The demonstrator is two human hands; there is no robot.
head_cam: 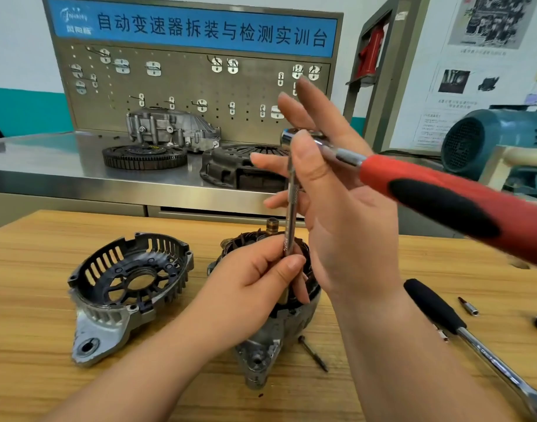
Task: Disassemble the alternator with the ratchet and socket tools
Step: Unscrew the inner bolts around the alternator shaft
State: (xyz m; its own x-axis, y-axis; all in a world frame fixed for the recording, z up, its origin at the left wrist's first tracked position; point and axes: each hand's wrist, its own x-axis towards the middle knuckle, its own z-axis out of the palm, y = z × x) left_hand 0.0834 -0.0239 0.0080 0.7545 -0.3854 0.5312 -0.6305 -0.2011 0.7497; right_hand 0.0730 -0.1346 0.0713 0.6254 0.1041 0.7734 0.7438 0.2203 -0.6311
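Note:
The alternator body (262, 342) stands on the wooden table (33, 300), its windings and shaft tip (272, 223) showing. Its removed end cover (121, 287) lies to the left. My left hand (255, 287) pinches the lower end of a long extension bar (291, 208) above the alternator. My right hand (331, 190) holds the head of a red-and-black ratchet (443, 193) at the top of that bar; thumb pressed on the head, other fingers spread straight.
A second ratchet with a black grip (462, 333), a small bit (469, 306) and a long bolt (313, 353) lie on the table at right. Behind stand a steel bench with a flywheel (144, 156), clutch cover (240, 166), gearbox housing (170, 129) and pegboard (182, 83).

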